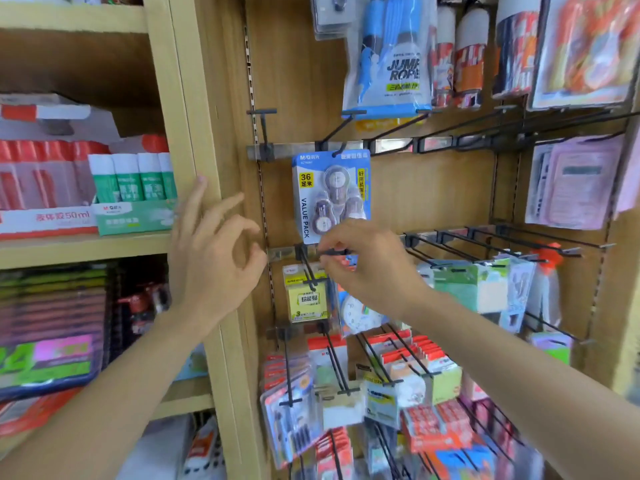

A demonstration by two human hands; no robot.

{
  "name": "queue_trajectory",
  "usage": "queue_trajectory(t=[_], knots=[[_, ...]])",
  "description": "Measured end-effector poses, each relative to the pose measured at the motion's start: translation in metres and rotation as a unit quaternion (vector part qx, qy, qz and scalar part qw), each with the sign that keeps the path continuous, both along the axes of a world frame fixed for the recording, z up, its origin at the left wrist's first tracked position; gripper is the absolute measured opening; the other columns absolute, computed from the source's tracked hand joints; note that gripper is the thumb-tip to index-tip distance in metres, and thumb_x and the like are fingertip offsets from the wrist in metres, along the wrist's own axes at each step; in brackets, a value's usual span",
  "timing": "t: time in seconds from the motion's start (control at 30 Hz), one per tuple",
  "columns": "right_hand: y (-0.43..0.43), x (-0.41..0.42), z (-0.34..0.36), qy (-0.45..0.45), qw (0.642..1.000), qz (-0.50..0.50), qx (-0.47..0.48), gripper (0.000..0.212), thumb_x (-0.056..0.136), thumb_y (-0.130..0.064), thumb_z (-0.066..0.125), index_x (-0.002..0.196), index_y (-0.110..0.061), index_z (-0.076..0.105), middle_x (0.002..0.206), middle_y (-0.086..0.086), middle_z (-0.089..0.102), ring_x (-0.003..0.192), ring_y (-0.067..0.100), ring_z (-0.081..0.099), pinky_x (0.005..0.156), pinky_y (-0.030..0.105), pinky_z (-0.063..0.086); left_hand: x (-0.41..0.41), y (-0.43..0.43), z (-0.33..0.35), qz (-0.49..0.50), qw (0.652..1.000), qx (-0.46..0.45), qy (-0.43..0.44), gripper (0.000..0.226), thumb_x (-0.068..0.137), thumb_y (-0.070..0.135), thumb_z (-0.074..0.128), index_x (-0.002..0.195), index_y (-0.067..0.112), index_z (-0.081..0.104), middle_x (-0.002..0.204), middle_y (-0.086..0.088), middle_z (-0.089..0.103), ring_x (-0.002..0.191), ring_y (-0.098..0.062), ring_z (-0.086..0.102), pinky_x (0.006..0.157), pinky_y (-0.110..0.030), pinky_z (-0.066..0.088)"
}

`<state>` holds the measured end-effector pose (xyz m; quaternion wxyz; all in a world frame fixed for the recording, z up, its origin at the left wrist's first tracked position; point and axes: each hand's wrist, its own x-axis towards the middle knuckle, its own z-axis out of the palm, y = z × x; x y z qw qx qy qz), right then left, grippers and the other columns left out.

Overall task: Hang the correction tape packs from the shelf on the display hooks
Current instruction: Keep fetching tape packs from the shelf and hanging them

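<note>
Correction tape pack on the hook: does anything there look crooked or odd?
Nothing looks damaged. The correction tape pack hangs alone on its rail; the hooks right beside it look bare. The bottom-row packs lean at mixed angles.

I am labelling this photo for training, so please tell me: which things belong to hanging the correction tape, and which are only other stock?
Job: correction tape pack, already hanging; display hook below it, pinched by the right hand; left hand, holding nothing.
Other stock: glue sticks, jump rope pack, yellow sticky notes.
</note>
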<state>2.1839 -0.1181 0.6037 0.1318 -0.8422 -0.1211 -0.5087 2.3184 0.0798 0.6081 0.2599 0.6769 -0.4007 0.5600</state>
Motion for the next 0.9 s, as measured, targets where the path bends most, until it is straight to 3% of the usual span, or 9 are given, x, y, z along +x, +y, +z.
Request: queue_trajectory(t=[0.1,0.17,0.37,0.43,0.5,0.57,0.63,0.8,0.9], knots=[[0.001,-0.024,-0.020,0.030,0.999,0.007,0.025,0.012,0.083,-0.021,0.062,0.090,-0.018,0.071,0.081,-0.005,0.070,0.075,0.015,0.065,0.069,0.042,0.055,-0.026,0.011,-0.033,-0.036,0.998,0.033,0.042,0.011,0.079,0.029,0.064,0.080,0.021,0.072,0.115,0.002,0.072,0.115,-0.028,0.062,0.096,-0.045,0.046],[-0.001,-0.037,-0.040,0.052,0.997,0.016,0.048,0.014,0.083,-0.023,0.061,0.092,-0.020,0.071,0.080,-0.007,0.070,0.074,0.009,0.065,0.070,0.040,0.056,-0.043,0.020,-0.058,-0.064,0.991,0.068,0.096,0.016,0.080,0.033,0.060,0.078,0.022,0.071,0.103,0.006,0.074,0.098,-0.021,0.066,0.088,-0.039,0.046],[0.000,-0.081,-0.147,0.122,0.980,0.025,0.158,0.008,0.083,-0.010,0.068,0.085,-0.016,0.073,0.077,-0.010,0.069,0.071,-0.002,0.063,0.069,0.013,0.049,-0.080,0.036,-0.172,-0.117,0.935,0.129,0.309,0.006,0.079,0.029,0.064,0.078,0.026,0.070,0.084,0.014,0.069,0.086,-0.011,0.063,0.077,-0.034,0.048],[0.002,-0.092,-0.195,0.150,0.967,0.019,0.207,0.008,0.081,-0.011,0.066,0.083,-0.015,0.073,0.075,-0.010,0.069,0.070,-0.003,0.062,0.067,0.010,0.047,-0.093,0.043,-0.221,-0.111,0.902,0.150,0.390,0.003,0.082,0.026,0.070,0.080,0.027,0.072,0.083,0.018,0.069,0.082,0.002,0.062,0.074,-0.021,0.047],[0.004,-0.102,-0.244,0.193,0.947,0.001,0.255,0.009,0.082,-0.016,0.064,0.081,-0.017,0.072,0.073,-0.010,0.069,0.068,0.002,0.063,0.064,0.017,0.049,-0.109,0.047,-0.275,-0.102,0.857,0.163,0.478,0.007,0.083,0.034,0.070,0.081,0.029,0.074,0.081,0.023,0.070,0.078,0.008,0.062,0.069,-0.012,0.044],[0.006,-0.114,-0.293,0.235,0.924,-0.011,0.301,0.008,0.083,-0.018,0.064,0.082,-0.017,0.072,0.072,-0.010,0.069,0.066,0.006,0.063,0.063,0.022,0.051,-0.127,0.051,-0.331,-0.087,0.794,0.166,0.579,0.019,0.080,0.045,0.064,0.081,0.030,0.074,0.081,0.025,0.071,0.079,0.006,0.065,0.070,-0.021,0.052],[0.010,-0.127,-0.340,0.274,0.902,-0.022,0.332,0.007,0.086,-0.014,0.066,0.081,-0.017,0.070,0.071,-0.009,0.068,0.064,0.006,0.061,0.063,0.024,0.051,-0.147,0.055,-0.386,-0.065,0.719,0.201,0.662,0.014,0.080,0.043,0.065,0.079,0.033,0.073,0.080,0.024,0.072,0.079,0.005,0.067,0.072,-0.026,0.054],[0.026,-0.161,-0.440,0.387,0.847,-0.089,0.354,0.017,0.083,-0.020,0.063,0.070,-0.030,0.059,0.055,-0.011,0.058,0.057,-0.008,0.056,0.056,0.003,0.034,-0.204,0.076,-0.504,-0.039,0.556,0.267,0.786,0.009,0.075,0.042,0.062,0.069,0.044,0.068,0.070,0.024,0.070,0.071,0.009,0.065,0.075,-0.031,0.057],[0.033,-0.180,-0.496,0.511,0.760,-0.143,0.376,0.012,0.079,-0.017,0.060,0.071,-0.022,0.068,0.066,0.004,0.070,0.065,0.021,0.067,0.061,0.027,0.047,-0.235,0.081,-0.538,-0.001,0.502,0.276,0.820,0.017,0.073,0.048,0.056,0.061,0.041,0.066,0.066,0.028,0.066,0.079,0.002,0.069,0.068,-0.020,0.048]])
